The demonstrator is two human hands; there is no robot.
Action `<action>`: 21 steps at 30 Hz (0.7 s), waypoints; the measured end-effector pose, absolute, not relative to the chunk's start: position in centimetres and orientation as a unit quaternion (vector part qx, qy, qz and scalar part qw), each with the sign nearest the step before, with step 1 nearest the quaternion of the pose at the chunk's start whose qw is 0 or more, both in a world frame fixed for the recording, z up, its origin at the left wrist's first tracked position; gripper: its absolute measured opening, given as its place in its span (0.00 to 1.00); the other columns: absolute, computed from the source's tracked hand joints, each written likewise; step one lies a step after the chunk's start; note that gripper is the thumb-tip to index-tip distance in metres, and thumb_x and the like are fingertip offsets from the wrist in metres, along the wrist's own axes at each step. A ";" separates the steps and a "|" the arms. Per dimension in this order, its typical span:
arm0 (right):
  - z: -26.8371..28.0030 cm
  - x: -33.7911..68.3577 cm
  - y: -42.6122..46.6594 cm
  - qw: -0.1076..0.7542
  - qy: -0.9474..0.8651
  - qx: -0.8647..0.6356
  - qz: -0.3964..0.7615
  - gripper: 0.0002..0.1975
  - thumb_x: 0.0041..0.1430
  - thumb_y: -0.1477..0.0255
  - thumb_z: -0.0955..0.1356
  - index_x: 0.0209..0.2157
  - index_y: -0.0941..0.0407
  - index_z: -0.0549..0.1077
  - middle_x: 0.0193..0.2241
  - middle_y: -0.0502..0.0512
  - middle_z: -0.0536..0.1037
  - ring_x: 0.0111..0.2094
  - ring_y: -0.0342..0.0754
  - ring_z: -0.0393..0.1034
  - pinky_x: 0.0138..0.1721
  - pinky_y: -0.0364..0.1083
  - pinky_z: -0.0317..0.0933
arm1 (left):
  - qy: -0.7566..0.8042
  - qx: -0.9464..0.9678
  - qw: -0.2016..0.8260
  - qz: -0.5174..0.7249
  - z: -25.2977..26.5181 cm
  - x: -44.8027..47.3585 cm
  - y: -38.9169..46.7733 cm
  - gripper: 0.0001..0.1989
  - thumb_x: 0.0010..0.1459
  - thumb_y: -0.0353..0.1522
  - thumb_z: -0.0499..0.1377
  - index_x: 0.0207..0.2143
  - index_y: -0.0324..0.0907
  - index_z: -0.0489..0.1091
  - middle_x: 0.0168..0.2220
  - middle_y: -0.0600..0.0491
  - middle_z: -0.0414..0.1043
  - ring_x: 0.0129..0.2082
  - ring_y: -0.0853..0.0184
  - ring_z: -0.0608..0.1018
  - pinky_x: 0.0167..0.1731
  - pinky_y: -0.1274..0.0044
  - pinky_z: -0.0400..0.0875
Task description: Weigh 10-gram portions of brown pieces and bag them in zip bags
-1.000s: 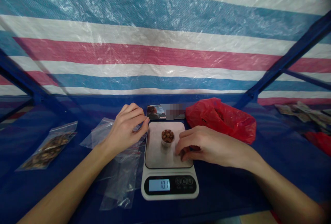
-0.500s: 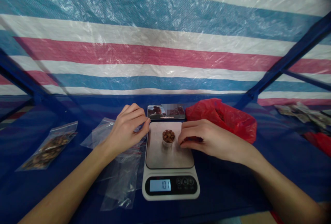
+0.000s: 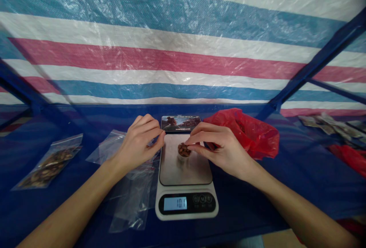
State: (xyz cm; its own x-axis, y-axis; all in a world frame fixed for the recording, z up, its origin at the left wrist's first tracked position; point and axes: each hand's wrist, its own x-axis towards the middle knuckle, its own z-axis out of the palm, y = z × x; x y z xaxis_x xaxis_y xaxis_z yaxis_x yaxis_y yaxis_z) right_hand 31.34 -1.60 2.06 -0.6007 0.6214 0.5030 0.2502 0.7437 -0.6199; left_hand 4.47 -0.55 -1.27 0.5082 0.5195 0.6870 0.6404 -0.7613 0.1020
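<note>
On the steel plate of a white kitchen scale stands a small clear cup heaped with brown nuts. The lit display reads 10.1. My right hand reaches over the plate from the right, its thumb and forefinger pinched on a nut at the top of the heap. Beside the plate's upper left corner is my left hand, fingers curled and thumb tip against the forefinger, with nothing visible between them. Clear zip bags lie under and below my left hand.
Behind the scale lies a dark flat box with a picture. A red plastic bag sits to its right. A filled zip bag lies at the left. Blue frame bars slant up at both sides, before a striped plastic sheet.
My right hand has moved left from beside the cup onto the nuts, its thumb and forefinger closing there. My left hand stays by the scale. The display still reads 10.1.
</note>
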 end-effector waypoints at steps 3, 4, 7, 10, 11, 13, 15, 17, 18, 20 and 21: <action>2.0 31.3 -1.4 0.371 -0.855 -0.260 0.253 0.05 0.68 0.74 0.73 0.42 0.53 0.83 0.38 0.54 0.81 0.39 0.46 0.76 0.40 0.46 0.70 | -0.337 -0.864 0.079 -0.367 -1.2 4.5 -0.6 0.11 0.68 0.27 0.57 0.30 0.41 0.71 0.29 0.52 0.74 0.36 0.63 0.70 0.35 0.67 0.60; 1.9 31.4 -1.4 0.371 -0.854 -0.262 0.254 0.05 0.68 0.74 0.73 0.43 0.52 0.84 0.38 0.54 0.81 0.39 0.47 0.76 0.39 0.46 0.69 | -0.338 -0.864 0.077 -0.366 -1.2 4.5 -0.7 0.11 0.68 0.27 0.57 0.30 0.41 0.71 0.29 0.52 0.74 0.36 0.63 0.70 0.35 0.67 0.60; 1.8 31.4 -1.4 0.369 -0.855 -0.259 0.256 0.06 0.68 0.74 0.73 0.43 0.52 0.84 0.39 0.54 0.81 0.40 0.46 0.76 0.40 0.46 0.70 | -0.338 -0.864 0.073 -0.367 -1.2 4.5 -0.8 0.12 0.69 0.27 0.57 0.30 0.42 0.71 0.29 0.52 0.74 0.36 0.63 0.70 0.35 0.67 0.60; 1.8 31.4 -1.4 0.362 -0.857 -0.258 0.262 0.06 0.68 0.74 0.72 0.43 0.52 0.83 0.40 0.55 0.81 0.41 0.47 0.77 0.42 0.47 0.71 | -0.339 -0.864 0.069 -0.367 -1.1 4.5 -0.7 0.12 0.69 0.27 0.57 0.29 0.42 0.71 0.29 0.52 0.74 0.35 0.63 0.70 0.35 0.67 0.60; 1.7 31.3 -1.3 0.360 -0.856 -0.257 0.265 0.06 0.69 0.74 0.72 0.43 0.52 0.83 0.41 0.55 0.81 0.42 0.47 0.77 0.42 0.47 0.71 | -0.340 -0.864 0.068 -0.366 -1.1 4.6 -0.7 0.12 0.69 0.27 0.56 0.29 0.42 0.72 0.29 0.52 0.74 0.35 0.63 0.70 0.35 0.67 0.60; 1.7 31.3 -1.3 0.357 -0.856 -0.257 0.274 0.06 0.69 0.73 0.72 0.43 0.52 0.83 0.41 0.55 0.81 0.42 0.48 0.77 0.43 0.47 0.71 | -0.338 -0.864 0.069 -0.366 -1.1 4.6 -0.7 0.12 0.69 0.27 0.56 0.29 0.42 0.72 0.29 0.52 0.74 0.36 0.63 0.70 0.35 0.67 0.60; 1.7 31.3 -1.3 0.354 -0.854 -0.257 0.281 0.06 0.69 0.73 0.72 0.44 0.52 0.83 0.42 0.55 0.81 0.43 0.47 0.77 0.44 0.47 0.71 | -0.336 -0.865 0.072 -0.367 -1.1 4.6 -0.7 0.12 0.69 0.27 0.57 0.29 0.42 0.71 0.28 0.52 0.74 0.36 0.63 0.70 0.35 0.67 0.60; 1.8 31.4 -1.3 0.350 -0.854 -0.258 0.285 0.07 0.69 0.73 0.72 0.46 0.51 0.83 0.42 0.55 0.81 0.43 0.47 0.77 0.44 0.47 0.71 | -0.333 -0.865 0.073 -0.367 -1.1 4.6 -0.7 0.12 0.69 0.27 0.57 0.29 0.42 0.71 0.28 0.52 0.73 0.35 0.63 0.70 0.35 0.67 0.59; 1.9 31.4 -1.3 0.350 -0.855 -0.258 0.284 0.07 0.68 0.73 0.72 0.46 0.51 0.83 0.42 0.54 0.81 0.42 0.47 0.77 0.44 0.46 0.71 | -0.333 -0.865 0.074 -0.368 -1.1 4.6 -0.8 0.12 0.69 0.27 0.57 0.29 0.42 0.71 0.28 0.52 0.73 0.35 0.63 0.70 0.35 0.67 0.59; 2.1 31.5 -1.3 0.358 -0.854 -0.258 0.276 0.07 0.68 0.73 0.73 0.46 0.52 0.83 0.42 0.55 0.81 0.42 0.47 0.77 0.44 0.46 0.71 | -0.333 -0.865 0.076 -0.367 -1.2 4.5 -0.8 0.12 0.68 0.27 0.57 0.29 0.41 0.70 0.28 0.52 0.73 0.35 0.63 0.69 0.35 0.67 0.59; 2.3 31.6 -1.4 0.366 -0.852 -0.260 0.269 0.06 0.68 0.73 0.73 0.45 0.52 0.83 0.42 0.55 0.81 0.42 0.47 0.77 0.43 0.47 0.71 | -0.332 -0.866 0.077 -0.367 -1.3 4.5 -0.7 0.12 0.68 0.27 0.57 0.29 0.41 0.70 0.28 0.52 0.73 0.35 0.63 0.69 0.35 0.67 0.59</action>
State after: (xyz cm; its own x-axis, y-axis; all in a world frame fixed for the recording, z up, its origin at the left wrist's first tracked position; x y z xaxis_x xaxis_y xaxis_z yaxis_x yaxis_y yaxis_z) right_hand 31.60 -1.35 2.30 -0.5963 0.6404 0.4840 0.2469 0.7201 -0.6485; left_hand 4.47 -0.74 -1.25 0.5104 0.5182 0.6863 0.6317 -0.7675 0.1097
